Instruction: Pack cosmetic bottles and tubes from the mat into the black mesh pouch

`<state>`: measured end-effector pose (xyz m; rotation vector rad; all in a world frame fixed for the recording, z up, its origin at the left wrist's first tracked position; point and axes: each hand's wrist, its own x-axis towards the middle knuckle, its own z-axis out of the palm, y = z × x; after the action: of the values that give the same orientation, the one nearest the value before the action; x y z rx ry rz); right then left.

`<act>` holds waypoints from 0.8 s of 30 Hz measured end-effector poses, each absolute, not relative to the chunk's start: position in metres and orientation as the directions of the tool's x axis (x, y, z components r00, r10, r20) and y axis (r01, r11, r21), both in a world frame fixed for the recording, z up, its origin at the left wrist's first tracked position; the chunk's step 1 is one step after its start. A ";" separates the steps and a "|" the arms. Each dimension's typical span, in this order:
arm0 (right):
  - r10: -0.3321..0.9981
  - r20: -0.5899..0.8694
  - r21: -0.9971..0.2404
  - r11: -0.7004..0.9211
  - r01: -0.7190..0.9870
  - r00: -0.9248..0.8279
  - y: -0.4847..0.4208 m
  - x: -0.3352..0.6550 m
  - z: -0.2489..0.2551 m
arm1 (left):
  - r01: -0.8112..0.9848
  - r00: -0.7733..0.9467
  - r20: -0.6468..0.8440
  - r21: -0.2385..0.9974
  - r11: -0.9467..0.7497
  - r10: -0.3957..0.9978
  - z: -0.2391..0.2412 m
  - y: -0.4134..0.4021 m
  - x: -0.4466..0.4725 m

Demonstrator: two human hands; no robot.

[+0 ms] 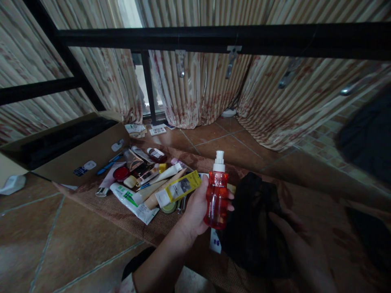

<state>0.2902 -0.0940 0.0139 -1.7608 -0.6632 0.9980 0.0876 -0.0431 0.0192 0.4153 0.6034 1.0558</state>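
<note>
My left hand (195, 209) is closed around a red see-through bottle (216, 203) with a white pump top, held upright above the mat. At the right, my right hand (290, 228) grips the side of a black cloth bag (255, 219), its thumb lying on the fabric. The bag's opening and contents cannot be made out. Left of the bottle lies a pile of toiletries, with a yellow-and-white box (180, 188), a white-and-green tube (132, 202), a red round jar (121, 173) and a dark red bottle (157, 155). A white packet (215, 242) shows partly under my left hand.
A cardboard box (82, 158) with dark contents stands at the left behind the pile. The brown patterned mat (106, 211) lies on floor tiles (33, 236). Striped curtains (195, 89) and a dark metal bar (214, 37) cross the back. A dark flat thing (366, 232) lies at right.
</note>
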 end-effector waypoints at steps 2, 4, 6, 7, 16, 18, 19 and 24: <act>0.787 -0.335 -0.920 -0.392 0.000 0.518 -0.094 0.290 0.015 | -0.682 0.355 -0.263 0.583 0.441 0.897 0.019 -0.043 0.087; 0.784 -0.328 -0.918 -0.397 0.019 0.528 -0.094 0.290 0.016 | -0.683 0.361 -0.271 0.574 0.451 0.892 0.018 -0.043 0.087; 0.778 -0.324 -0.914 -0.404 0.035 0.538 -0.094 0.291 0.017 | -0.684 0.362 -0.279 0.569 0.457 0.889 0.018 -0.043 0.087; 0.777 -0.325 -0.912 -0.409 0.039 0.540 -0.094 0.291 0.017 | -0.684 0.357 -0.281 0.571 0.454 0.891 0.018 -0.043 0.087; 0.778 -0.361 -0.915 -0.402 -0.034 0.514 -0.094 0.292 0.010 | -0.647 0.304 -0.302 0.631 0.428 0.904 0.023 -0.046 0.091; 0.794 -0.355 -0.922 -0.385 -0.044 0.493 -0.093 0.292 0.009 | -0.638 0.298 -0.299 0.644 0.422 0.907 0.023 -0.046 0.092; 0.802 -0.350 -0.926 -0.375 -0.050 0.484 -0.093 0.292 0.009 | -0.628 0.294 -0.299 0.655 0.419 0.908 0.023 -0.046 0.092; 0.783 -0.353 -0.921 -0.388 -0.041 0.512 -0.094 0.290 0.013 | -0.586 0.284 -0.297 0.699 0.410 0.912 0.021 -0.046 0.092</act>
<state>0.2901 -0.0936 0.0126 -1.7461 -0.6266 1.0229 0.0923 -0.0464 0.0208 0.5131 0.7487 1.0627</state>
